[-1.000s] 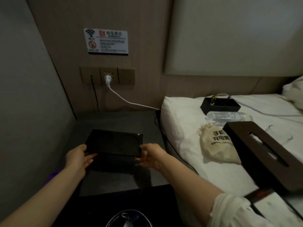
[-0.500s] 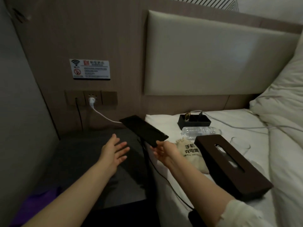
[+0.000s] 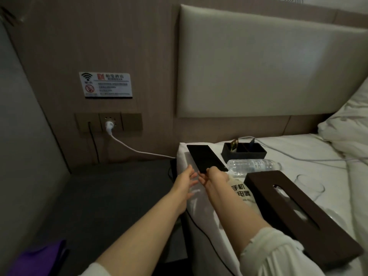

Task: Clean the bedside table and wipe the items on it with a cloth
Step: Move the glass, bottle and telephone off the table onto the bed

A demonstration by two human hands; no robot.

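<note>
Right hand (image 3: 214, 176) pinches a flat black tray (image 3: 206, 157) onto the bed (image 3: 298, 156), probably clearing the worktop (image 3: 119, 196) for wiping; left hand's (image 3: 186, 181) grip wide, empty.

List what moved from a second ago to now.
The flat black tray went from the dark bedside table onto the white bed. The right hand still grips it; the left hand let go. The brown tissue box and clear water bottle stayed.
</note>
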